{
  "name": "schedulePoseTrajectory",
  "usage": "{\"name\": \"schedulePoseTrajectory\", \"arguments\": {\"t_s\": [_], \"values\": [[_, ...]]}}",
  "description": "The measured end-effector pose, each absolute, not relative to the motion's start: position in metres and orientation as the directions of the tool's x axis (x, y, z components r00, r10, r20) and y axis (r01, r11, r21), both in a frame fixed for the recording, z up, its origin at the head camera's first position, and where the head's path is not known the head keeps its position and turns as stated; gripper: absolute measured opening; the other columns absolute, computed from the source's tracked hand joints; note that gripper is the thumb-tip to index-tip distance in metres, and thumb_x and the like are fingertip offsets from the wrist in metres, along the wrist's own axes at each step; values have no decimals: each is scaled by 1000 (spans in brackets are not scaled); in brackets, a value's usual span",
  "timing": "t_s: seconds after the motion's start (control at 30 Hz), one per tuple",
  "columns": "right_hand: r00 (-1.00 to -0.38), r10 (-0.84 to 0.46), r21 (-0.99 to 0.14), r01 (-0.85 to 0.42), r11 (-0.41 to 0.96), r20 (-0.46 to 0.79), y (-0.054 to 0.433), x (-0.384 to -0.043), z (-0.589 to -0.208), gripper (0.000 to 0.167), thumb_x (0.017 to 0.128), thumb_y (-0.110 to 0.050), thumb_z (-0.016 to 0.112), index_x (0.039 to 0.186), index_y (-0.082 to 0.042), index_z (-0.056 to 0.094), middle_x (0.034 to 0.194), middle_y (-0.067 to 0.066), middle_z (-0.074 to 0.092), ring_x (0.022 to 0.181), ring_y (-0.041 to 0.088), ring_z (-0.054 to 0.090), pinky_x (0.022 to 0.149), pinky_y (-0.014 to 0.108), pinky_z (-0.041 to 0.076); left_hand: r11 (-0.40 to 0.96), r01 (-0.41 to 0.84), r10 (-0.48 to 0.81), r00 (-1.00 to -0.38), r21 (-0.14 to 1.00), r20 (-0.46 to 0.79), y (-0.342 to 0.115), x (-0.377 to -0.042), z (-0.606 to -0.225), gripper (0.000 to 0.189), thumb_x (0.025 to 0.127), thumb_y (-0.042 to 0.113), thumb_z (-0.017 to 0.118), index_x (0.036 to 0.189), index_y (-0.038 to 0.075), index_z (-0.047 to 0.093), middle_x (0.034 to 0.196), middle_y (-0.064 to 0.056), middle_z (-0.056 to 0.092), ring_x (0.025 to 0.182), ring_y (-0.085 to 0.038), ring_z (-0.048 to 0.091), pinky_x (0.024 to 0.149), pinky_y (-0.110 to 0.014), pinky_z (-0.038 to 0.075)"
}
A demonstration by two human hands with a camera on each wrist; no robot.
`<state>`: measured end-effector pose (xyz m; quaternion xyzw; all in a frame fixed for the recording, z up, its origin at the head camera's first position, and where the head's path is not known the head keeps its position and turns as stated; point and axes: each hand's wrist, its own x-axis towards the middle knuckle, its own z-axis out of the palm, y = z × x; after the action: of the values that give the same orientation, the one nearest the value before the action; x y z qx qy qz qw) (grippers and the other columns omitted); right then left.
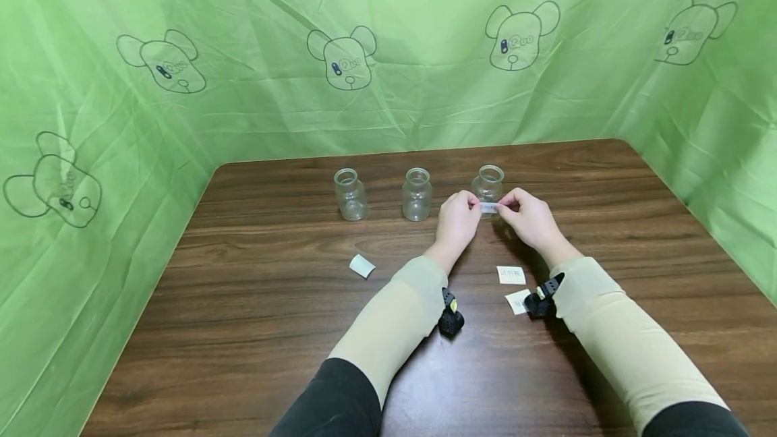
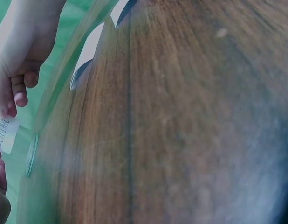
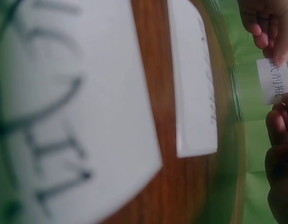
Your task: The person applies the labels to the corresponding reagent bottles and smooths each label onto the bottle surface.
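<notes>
The left hand (image 1: 458,222) and right hand (image 1: 531,220) each pinch one end of a label (image 1: 488,208), their grip in front of the rightmost jar (image 1: 488,186) near the tabletop (image 1: 243,302)'s far edge.

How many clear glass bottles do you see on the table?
3, in a row: the left bottle, the middle bottle and the right bottle, partly hidden behind the white label that the left hand and right hand pinch. No others show.
</notes>
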<state>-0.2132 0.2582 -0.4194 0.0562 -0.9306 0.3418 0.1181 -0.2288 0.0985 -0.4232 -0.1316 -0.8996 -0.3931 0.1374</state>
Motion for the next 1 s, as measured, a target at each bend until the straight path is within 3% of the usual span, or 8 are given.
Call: {"name": "schedulePoseTrajectory", "arguments": {"t_s": [0.23, 0.53, 0.83, 1.0], "values": [[-969, -3, -628, -162, 761, 246, 257, -214, -422, 16, 90, -23, 60, 93, -7, 62, 90, 12, 67, 81, 27, 59, 72, 41, 43, 665, 366, 109, -910, 652, 399, 100, -229, -428, 5, 85, 13, 64, 87, 9, 66, 80, 1, 63, 75, -11, 59, 67, -18, 45], [-970, 20, -648, -146, 748, 241, 255, -214, -422, 19, 91, -23, 60, 94, -5, 61, 91, 14, 67, 87, 28, 61, 78, 43, 45, 598, 364, 90, -916, 714, 392, 99, -232, -435, 6, 83, 12, 65, 86, 8, 65, 81, 0, 63, 74, -11, 59, 66, -14, 44], [-973, 19, -660, -142, 738, 230, 258, -211, -421, 19, 89, -22, 63, 95, -4, 58, 90, 13, 65, 84, 27, 61, 75, 39, 45, 514, 324, 110, -943, 794, 314, 92, -238, -440, 15, 85, 17, 68, 95, 8, 61, 91, -1, 62, 81, -9, 60, 72, -12, 44], [-974, -1, -643, -151, 751, 227, 257, -212, -420, 17, 88, -22, 61, 93, -5, 60, 90, 13, 66, 83, 27, 60, 75, 40, 44, 506, 363, 137, -930, 783, 342, 90, -237, -439, 10, 86, 13, 65, 93, 7, 63, 88, -1, 62, 80, -9, 59, 72, -13, 44]]}}
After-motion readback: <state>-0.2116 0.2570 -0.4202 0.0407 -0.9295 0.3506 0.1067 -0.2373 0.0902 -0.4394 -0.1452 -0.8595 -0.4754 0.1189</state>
